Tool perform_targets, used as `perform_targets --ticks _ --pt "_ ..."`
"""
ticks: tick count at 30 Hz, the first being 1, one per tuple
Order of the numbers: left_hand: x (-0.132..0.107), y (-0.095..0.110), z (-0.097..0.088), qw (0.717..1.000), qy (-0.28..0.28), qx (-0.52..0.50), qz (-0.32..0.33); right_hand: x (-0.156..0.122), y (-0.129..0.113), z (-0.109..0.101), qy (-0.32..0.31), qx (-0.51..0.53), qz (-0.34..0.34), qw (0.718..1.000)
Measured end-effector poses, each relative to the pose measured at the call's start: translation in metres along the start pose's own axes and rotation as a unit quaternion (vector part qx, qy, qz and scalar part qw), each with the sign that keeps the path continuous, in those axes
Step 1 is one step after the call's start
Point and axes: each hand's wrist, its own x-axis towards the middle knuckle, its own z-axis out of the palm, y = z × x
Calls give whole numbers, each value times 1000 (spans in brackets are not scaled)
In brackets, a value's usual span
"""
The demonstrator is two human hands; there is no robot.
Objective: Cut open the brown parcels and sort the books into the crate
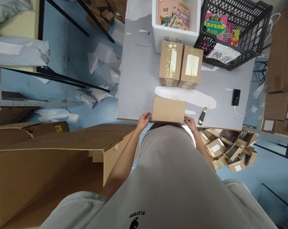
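Note:
A plain brown cardboard box (169,109) sits at the near edge of the grey table, right in front of my body. My left hand (144,120) is at its left side, fingers curled and pressed together by the near corner. At the opposite near corner, my right hand (190,123) has its fingers closed against the box edge. The fingertips are small here, and the side of the box facing me is mostly hidden. A black and yellow utility knife (202,116) lies just right of my right hand. Beyond the box lies a long white paper strip (185,96).
Two taped cardboard boxes (171,63) with labels stand farther back. Behind them are a white bin (155,38) of packets and a black crate (251,41) of booklets. A corded black phone-like device (236,97) lies right. A large open carton (48,140) stands left; opened boxes (216,148) are heaped right.

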Motion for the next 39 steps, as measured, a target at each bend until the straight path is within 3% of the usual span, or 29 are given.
perform_targets --ticks 6,11,17,22,26,30,34,39 --pt "-16 3 12 999 -37 -3 -1 -13 2 8 -26 9 -11 1000" --pt "-23 16 13 999 -38 -2 15 -13 -11 5 -6 14 -34 999" --pt "-25 60 3 993 29 -18 111 -8 -53 -7 55 5 -97 994" --pt "-22 85 0 992 87 -8 93 -4 -72 -6 57 -59 -99 992" --pt "-20 77 3 995 79 3 54 -2 -69 0 59 -70 -82 992" --pt "-17 63 5 995 75 -6 63 1 -59 -2 48 -51 -89 994" --pt "-11 43 0 997 56 -38 45 4 -39 -9 23 -2 -46 999" --pt "-5 13 -1 999 43 4 14 -3 -13 -10 12 -48 -32 998"
